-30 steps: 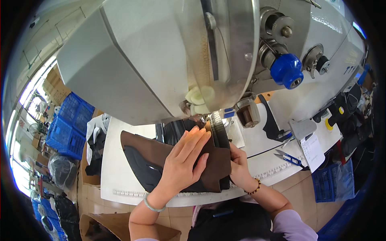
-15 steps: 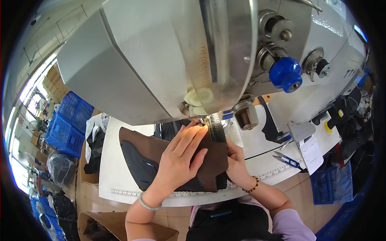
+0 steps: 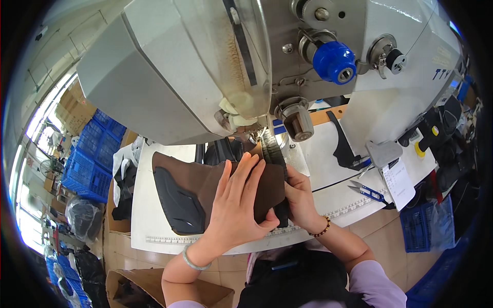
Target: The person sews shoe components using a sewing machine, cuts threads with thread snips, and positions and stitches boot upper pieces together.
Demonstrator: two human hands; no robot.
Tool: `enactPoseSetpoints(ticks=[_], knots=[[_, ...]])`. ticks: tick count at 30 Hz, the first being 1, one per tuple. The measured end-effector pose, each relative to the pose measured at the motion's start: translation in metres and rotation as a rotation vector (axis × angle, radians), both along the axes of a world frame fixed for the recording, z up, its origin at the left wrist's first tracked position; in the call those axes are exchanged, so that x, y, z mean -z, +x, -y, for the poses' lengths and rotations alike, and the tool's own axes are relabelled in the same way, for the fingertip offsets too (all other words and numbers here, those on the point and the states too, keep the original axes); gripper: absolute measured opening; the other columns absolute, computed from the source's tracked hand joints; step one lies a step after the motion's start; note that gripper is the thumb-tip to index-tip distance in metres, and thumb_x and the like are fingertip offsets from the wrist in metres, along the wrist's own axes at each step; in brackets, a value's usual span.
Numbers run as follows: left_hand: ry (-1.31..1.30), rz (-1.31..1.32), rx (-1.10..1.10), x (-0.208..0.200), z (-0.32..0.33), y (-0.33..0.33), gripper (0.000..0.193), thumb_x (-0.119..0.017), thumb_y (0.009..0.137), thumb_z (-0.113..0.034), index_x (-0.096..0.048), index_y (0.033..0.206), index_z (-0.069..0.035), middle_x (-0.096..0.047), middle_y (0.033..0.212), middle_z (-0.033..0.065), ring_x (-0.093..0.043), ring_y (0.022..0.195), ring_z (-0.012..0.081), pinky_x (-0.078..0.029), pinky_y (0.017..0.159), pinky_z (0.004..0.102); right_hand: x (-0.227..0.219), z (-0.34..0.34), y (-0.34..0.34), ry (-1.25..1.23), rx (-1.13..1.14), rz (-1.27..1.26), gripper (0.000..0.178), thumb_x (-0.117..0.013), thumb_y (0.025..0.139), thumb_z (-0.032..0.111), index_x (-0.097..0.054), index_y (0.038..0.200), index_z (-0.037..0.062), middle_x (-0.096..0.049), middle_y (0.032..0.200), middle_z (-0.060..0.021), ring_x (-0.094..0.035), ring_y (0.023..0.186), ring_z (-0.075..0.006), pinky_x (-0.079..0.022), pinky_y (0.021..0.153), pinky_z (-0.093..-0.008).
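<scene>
A brown sheet piece [image 3: 197, 177], apparently a shoe-upper part, lies on the white sewing table, with a moulded black panel [image 3: 177, 205] on its left. My left hand [image 3: 236, 203] rests flat on it, fingers stretched and somewhat apart, their tips just short of the needle area [image 3: 258, 136]. At the piece's right edge, my right hand [image 3: 302, 204] pinches it, with part of its fingers hidden under or behind the material. A dark, ridged strip [image 3: 272, 149] runs from the needle area toward that edge. Over it all hangs the grey sewing machine head [image 3: 169, 77].
Thread snips [image 3: 368, 192] lie to the right beside a paper slip [image 3: 398, 182]. A curved black piece [image 3: 343, 143] sits behind them. A ruler strip [image 3: 339, 209] follows the table's front edge. Blue crates [image 3: 90, 164] stand at the left, a cardboard box [image 3: 169, 282] below.
My left fingers have drawn back a little from the needle area and spread, with the thumb lower on the brown piece. The right hand still pinches the edge. The whole view has shifted slightly.
</scene>
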State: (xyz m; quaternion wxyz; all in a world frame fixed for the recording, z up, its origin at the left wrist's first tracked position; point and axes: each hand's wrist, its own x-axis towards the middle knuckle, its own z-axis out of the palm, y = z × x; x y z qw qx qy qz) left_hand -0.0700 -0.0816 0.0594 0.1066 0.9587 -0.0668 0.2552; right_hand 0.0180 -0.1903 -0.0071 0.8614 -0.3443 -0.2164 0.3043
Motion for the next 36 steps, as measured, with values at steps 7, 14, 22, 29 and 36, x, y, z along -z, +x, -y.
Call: enactPoseSetpoints(ticks=[7,14,22,29,36], knots=[[0.023,0.108,0.001,0.008,0.002,0.002,0.071,-0.064,0.057,-0.015,-0.045,0.122,0.008,-0.046,0.125,0.0198,-0.043,0.121,0.0343,-0.030,0.104,0.0464,0.003,0.000,0.001,-0.075,0.059,0.231,0.028,-0.052,0.088,0.006,-0.051,0.115,-0.0026,-0.060,0.102,-0.0040,-0.053,0.091,-0.0064,-0.044,0.079,-0.0213],[0.061,0.137,-0.008,0.007,0.003,0.007,0.070,-0.064,0.057,-0.015,-0.046,0.121,0.008,-0.048,0.123,0.0193,-0.045,0.119,0.0340,-0.033,0.102,0.0464,0.003,0.001,0.000,-0.123,0.099,0.273,0.027,-0.054,0.087,0.007,-0.051,0.113,-0.0023,-0.060,0.100,-0.0028,-0.053,0.089,-0.0064,-0.044,0.078,-0.0212],[0.042,0.116,-0.052,0.008,0.007,0.005,0.068,-0.064,0.058,-0.018,-0.048,0.120,0.008,-0.049,0.123,0.0185,-0.046,0.118,0.0338,-0.034,0.101,0.0469,0.004,0.006,0.004,-0.117,0.029,0.254,0.029,-0.055,0.086,0.005,-0.051,0.113,-0.0027,-0.059,0.102,-0.0036,-0.052,0.090,-0.0064,-0.044,0.078,-0.0214],[0.037,0.127,-0.040,0.004,0.001,0.011,0.068,-0.064,0.057,-0.020,-0.050,0.118,0.008,-0.051,0.118,0.0186,-0.048,0.115,0.0348,-0.034,0.101,0.0475,-0.001,-0.002,0.006,-0.105,0.051,0.209,0.030,-0.054,0.085,0.003,-0.050,0.114,-0.0028,-0.059,0.102,-0.0033,-0.053,0.090,-0.0068,-0.044,0.078,-0.0216],[0.004,0.144,-0.029,-0.001,0.000,0.014,0.064,-0.064,0.057,-0.019,-0.051,0.115,0.006,-0.053,0.113,0.0184,-0.051,0.108,0.0361,-0.035,0.099,0.0489,-0.005,0.001,0.008,-0.187,0.061,0.299,0.035,-0.056,0.084,0.003,-0.048,0.118,-0.0028,-0.058,0.103,-0.0039,-0.053,0.093,-0.0079,-0.044,0.081,-0.0225]])
